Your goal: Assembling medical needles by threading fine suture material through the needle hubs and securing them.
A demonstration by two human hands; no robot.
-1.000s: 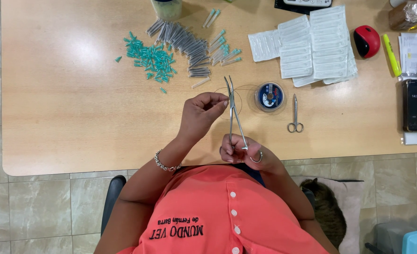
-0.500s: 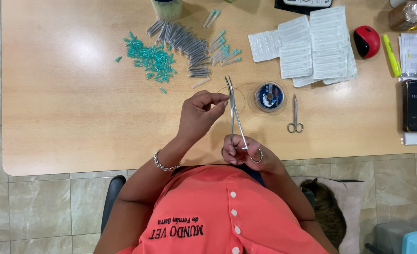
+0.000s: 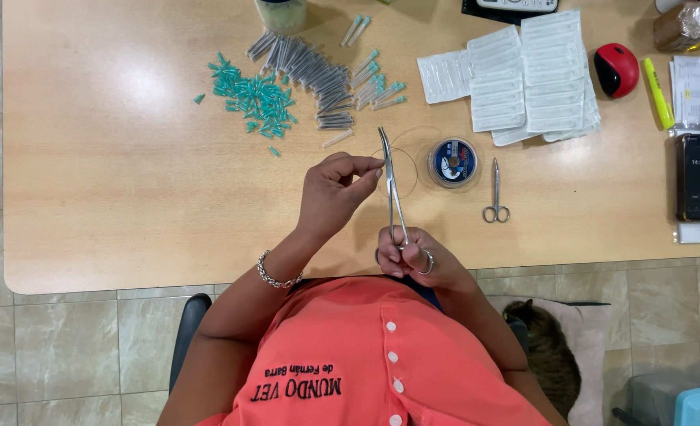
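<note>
Nearest us, right hand grips the steel clamp by its ring handles, tips up over the table. Left hand pinches thin thread beside the tips, moved slightly closer than before. Beyond: round spool, scissors, teal plastic caps.

Slim steel forceps held upright above the table, tip upward.
</note>
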